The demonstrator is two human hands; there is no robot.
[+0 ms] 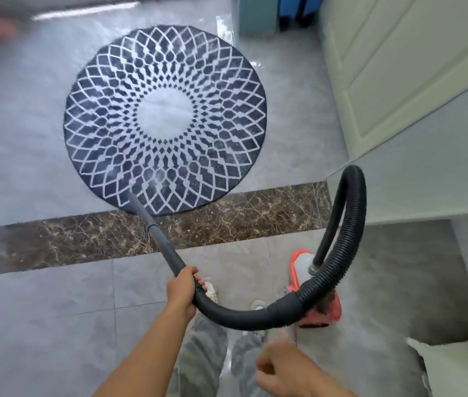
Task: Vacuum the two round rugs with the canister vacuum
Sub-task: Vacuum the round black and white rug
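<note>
A round navy rug (165, 118) with a white lattice pattern and a white centre lies on the grey tiled floor ahead. My left hand (182, 290) is shut on the black vacuum wand (155, 233), whose grey tip rests on the rug's near edge. The ribbed black hose (339, 253) loops up on the right and down to the red-and-white canister vacuum (310, 290) beside my feet. My right hand (284, 368) hangs low at the bottom, blurred, fingers loosely curled around nothing. Only one rug is in view.
A dark brown marble strip (227, 216) crosses the floor just before the rug. A white panelled door (399, 67) and a wall stand on the right. A blue object (298, 10) stands at the far end. A red blurred object (0, 30) lies far left.
</note>
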